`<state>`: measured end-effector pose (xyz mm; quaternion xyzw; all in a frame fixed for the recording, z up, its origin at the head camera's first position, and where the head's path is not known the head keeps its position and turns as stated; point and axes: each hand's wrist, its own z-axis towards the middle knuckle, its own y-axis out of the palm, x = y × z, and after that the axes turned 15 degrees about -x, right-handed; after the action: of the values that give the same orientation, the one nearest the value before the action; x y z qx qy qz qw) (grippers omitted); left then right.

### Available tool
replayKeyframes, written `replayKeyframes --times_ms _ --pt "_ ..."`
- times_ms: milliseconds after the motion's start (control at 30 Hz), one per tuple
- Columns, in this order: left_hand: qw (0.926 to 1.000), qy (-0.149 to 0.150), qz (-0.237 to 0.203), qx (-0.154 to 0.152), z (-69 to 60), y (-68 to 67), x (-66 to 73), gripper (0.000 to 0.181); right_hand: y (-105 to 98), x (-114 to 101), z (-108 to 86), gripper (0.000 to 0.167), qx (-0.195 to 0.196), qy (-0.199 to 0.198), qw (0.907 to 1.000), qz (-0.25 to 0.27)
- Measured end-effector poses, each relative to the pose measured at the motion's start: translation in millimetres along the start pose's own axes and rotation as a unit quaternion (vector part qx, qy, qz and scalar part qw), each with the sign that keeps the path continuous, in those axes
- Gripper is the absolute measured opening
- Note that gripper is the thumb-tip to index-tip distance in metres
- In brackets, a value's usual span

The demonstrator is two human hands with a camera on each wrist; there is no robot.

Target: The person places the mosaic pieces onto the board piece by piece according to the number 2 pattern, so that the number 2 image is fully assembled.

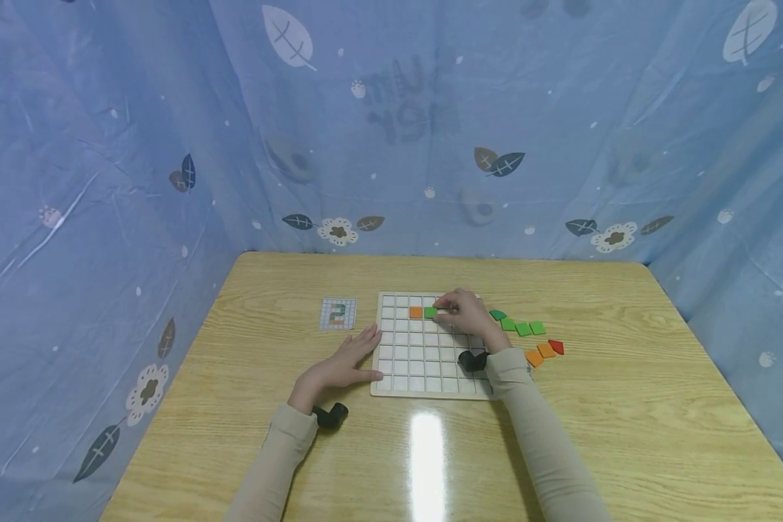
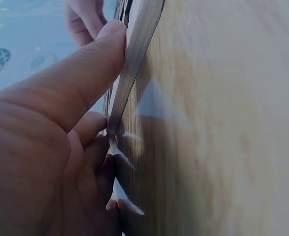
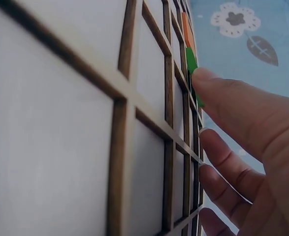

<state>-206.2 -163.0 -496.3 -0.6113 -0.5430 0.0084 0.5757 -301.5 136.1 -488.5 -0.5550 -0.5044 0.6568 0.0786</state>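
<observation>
A square wooden grid board (image 1: pixel 412 367) with white cells lies on the table. In its upper rows an orange square tile (image 1: pixel 416 312) sits in a cell. Just right of it is a green square tile (image 1: pixel 430 312), pinched at its right side by the thumb and forefinger of my right hand (image 1: pixel 465 313). In the right wrist view, the thumb presses on the green tile (image 3: pixel 191 60), which looks slightly tilted over its cell. My left hand (image 1: pixel 347 362) rests with spread, fairly straight fingers along the board's left edge; its thumb touches the rim in the left wrist view.
A small card (image 1: pixel 338 314) with a gridded coloured pattern lies left of the board. To the right are several loose green tiles (image 1: pixel 523 329), a dark green rounded piece (image 1: pixel 498 315), orange tiles (image 1: pixel 534 358) and a red piece (image 1: pixel 557 347). A blue curtain (image 1: pixel 391 145) hangs behind the table.
</observation>
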Motion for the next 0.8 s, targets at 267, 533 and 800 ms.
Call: replayKeyframes --times_ms 267,533,800 --pt "1.0000 -0.001 -0.004 0.000 1.0 0.7 -1.1 0.083 0.9 -1.4 0.6 0.026 -0.002 -0.002 1.0000 0.008" --pt "1.0000 -0.002 0.001 0.003 2.8 1.9 -2.7 0.084 1.4 -1.5 2.1 0.026 0.002 0.005 1.0000 -0.007" --pt "1.0000 -0.009 -0.002 -0.001 1.9 1.0 -1.6 0.085 0.5 -0.6 0.4 0.029 0.004 -0.007 0.9999 -0.010"
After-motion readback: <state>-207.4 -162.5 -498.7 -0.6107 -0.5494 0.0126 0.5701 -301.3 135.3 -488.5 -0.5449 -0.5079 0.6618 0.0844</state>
